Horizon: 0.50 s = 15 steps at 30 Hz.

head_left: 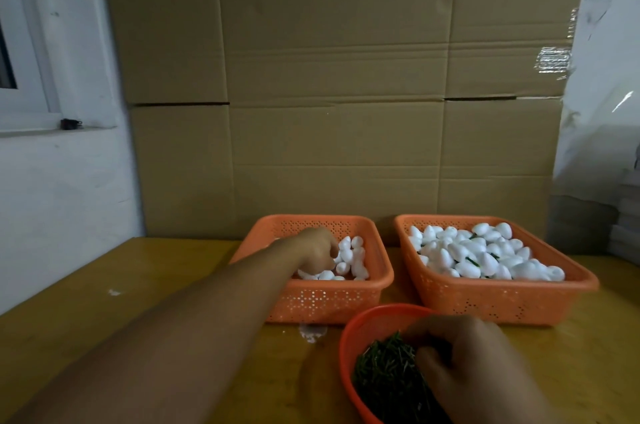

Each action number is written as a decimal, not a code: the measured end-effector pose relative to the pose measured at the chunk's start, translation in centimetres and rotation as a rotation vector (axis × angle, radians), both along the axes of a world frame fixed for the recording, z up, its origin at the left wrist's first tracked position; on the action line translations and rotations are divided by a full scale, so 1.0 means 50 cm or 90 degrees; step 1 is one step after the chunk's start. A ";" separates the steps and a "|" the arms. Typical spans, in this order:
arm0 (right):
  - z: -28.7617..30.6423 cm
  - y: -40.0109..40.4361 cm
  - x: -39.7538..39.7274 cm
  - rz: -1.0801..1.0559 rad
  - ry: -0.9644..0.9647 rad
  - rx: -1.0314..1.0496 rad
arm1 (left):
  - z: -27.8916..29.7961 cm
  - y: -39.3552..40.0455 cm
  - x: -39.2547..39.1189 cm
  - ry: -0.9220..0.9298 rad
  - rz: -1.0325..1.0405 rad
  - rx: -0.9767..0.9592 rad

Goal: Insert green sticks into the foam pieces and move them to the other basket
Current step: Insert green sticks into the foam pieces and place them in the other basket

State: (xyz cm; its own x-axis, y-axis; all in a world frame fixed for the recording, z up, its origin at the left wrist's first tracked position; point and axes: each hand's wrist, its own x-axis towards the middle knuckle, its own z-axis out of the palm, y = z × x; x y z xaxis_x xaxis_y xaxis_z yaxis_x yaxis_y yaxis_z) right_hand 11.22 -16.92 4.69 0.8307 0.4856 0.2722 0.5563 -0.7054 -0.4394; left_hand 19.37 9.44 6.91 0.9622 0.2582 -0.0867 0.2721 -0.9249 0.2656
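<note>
- Nearest, right hand [474, 364] digs into thin green sticks [384, 368] in a round orange bowl [346, 347]; grip hidden.
- Left hand [317, 248] curls among white foam eggs [351, 259] in the left basket [332, 299]; hold unclear.
- Risk: several tangled sticks could lift together and scatter onto the desk [173, 285].

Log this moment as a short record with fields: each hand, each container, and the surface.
left hand: reaching into left basket, fingers curled among the foam pieces
right hand: in the round bowl, fingers on the green sticks
right basket: heaped with foam, green showing between pieces
surface: wooden table
backdrop: cardboard
</note>
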 end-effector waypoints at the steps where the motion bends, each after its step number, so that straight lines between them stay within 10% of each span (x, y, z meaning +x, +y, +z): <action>1: 0.001 0.001 0.000 0.004 -0.004 -0.001 | -0.003 -0.005 0.006 0.022 -0.005 0.004; 15: -0.013 -0.003 0.019 0.042 -0.014 -0.008 | -0.018 -0.056 0.034 0.168 -0.020 0.226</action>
